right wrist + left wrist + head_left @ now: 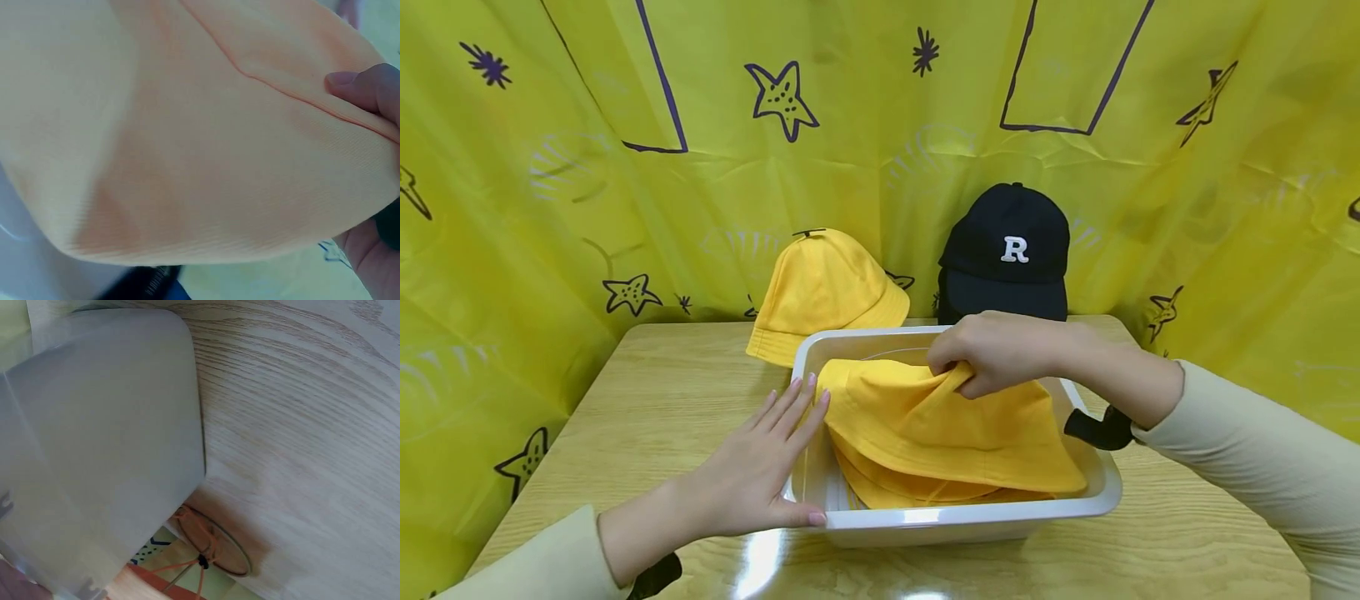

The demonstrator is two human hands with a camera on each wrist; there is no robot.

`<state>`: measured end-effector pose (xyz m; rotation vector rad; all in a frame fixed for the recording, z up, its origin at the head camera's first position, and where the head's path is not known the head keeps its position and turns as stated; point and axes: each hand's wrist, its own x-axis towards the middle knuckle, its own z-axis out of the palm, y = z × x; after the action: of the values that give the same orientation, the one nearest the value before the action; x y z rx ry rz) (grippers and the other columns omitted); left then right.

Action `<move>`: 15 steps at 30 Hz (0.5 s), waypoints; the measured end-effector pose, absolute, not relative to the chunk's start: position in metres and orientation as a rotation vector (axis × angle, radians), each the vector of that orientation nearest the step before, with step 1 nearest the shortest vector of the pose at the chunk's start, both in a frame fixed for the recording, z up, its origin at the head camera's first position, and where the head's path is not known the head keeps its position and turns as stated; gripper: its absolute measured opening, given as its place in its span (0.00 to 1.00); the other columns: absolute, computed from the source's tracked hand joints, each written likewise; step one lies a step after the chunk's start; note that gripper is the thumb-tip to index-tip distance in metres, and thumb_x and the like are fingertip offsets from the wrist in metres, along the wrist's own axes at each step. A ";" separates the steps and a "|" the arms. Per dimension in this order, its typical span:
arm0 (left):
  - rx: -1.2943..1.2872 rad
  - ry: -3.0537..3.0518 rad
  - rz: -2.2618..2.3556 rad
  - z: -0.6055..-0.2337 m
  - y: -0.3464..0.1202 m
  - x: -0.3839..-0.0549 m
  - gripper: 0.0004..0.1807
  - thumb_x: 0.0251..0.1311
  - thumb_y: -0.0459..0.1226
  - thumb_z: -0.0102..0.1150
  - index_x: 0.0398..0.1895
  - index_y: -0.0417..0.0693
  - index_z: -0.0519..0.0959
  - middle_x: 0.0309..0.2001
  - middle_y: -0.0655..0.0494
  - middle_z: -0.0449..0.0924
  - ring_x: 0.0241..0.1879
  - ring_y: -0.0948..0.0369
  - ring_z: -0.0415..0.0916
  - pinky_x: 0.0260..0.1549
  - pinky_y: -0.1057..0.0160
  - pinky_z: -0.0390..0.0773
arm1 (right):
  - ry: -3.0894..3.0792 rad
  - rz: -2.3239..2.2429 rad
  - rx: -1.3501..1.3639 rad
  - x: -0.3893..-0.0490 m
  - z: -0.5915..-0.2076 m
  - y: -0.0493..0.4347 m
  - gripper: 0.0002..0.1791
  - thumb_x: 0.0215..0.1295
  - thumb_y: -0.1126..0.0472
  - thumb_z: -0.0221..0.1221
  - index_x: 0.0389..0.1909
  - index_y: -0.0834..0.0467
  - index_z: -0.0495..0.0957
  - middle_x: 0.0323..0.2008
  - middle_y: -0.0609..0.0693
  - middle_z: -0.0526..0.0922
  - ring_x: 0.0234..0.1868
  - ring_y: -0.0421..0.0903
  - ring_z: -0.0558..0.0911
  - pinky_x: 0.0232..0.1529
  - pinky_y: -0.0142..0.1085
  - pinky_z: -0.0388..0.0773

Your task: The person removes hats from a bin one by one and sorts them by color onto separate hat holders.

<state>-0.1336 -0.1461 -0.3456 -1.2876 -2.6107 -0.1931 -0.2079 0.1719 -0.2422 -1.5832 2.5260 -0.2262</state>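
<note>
A yellow bucket hat (940,425) sits in the white plastic bin (925,518), on top of at least one more yellow hat (880,483). My right hand (996,350) pinches the upper hat's crown, pulling the fabric into folds. In the right wrist view the hat's cloth (206,162) fills most of the picture, with the thumb (353,87) pressing on it. My left hand (752,471) rests at the bin's left corner, fingers straight and spread, thumb on the front rim. The bin's outer wall (112,437) shows in the left wrist view.
Behind the bin stand another yellow bucket hat (823,287) and a black cap with a white R (1011,250). All this is on a light wooden table (670,400), with a yellow patterned curtain (865,167) at the back. An orange cord (200,562) with a black toggle shows in the left wrist view.
</note>
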 end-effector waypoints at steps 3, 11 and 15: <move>-1.306 -2.506 -0.262 -0.347 -0.149 -0.136 0.60 0.55 0.74 0.21 0.73 0.31 0.39 0.72 0.28 0.37 0.73 0.41 0.37 0.71 0.50 0.38 | 2.559 -0.215 -1.621 -0.205 -0.231 0.173 0.18 0.45 0.71 0.61 0.19 0.50 0.62 0.20 0.38 0.55 0.23 0.34 0.62 0.24 0.28 0.58; -1.400 -1.974 -0.587 -0.344 -0.160 -0.162 0.58 0.57 0.65 0.48 0.73 0.35 0.34 0.73 0.34 0.28 0.73 0.42 0.36 0.71 0.52 0.45 | 2.635 -0.269 -1.888 -0.198 -0.210 0.178 0.17 0.41 0.73 0.63 0.23 0.51 0.68 0.21 0.39 0.63 0.24 0.34 0.65 0.26 0.27 0.62; -1.348 -1.903 -0.671 -0.342 -0.171 -0.173 0.59 0.56 0.60 0.57 0.73 0.37 0.33 0.74 0.38 0.26 0.73 0.44 0.39 0.70 0.55 0.47 | 2.646 -0.408 -2.089 -0.197 -0.203 0.182 0.19 0.36 0.76 0.65 0.26 0.52 0.72 0.23 0.40 0.70 0.26 0.35 0.67 0.27 0.27 0.64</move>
<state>-0.1728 -0.1705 -0.3425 -1.3480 -1.9034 -0.6714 -0.1975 0.1819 -0.2025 -2.0887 2.6464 -0.4085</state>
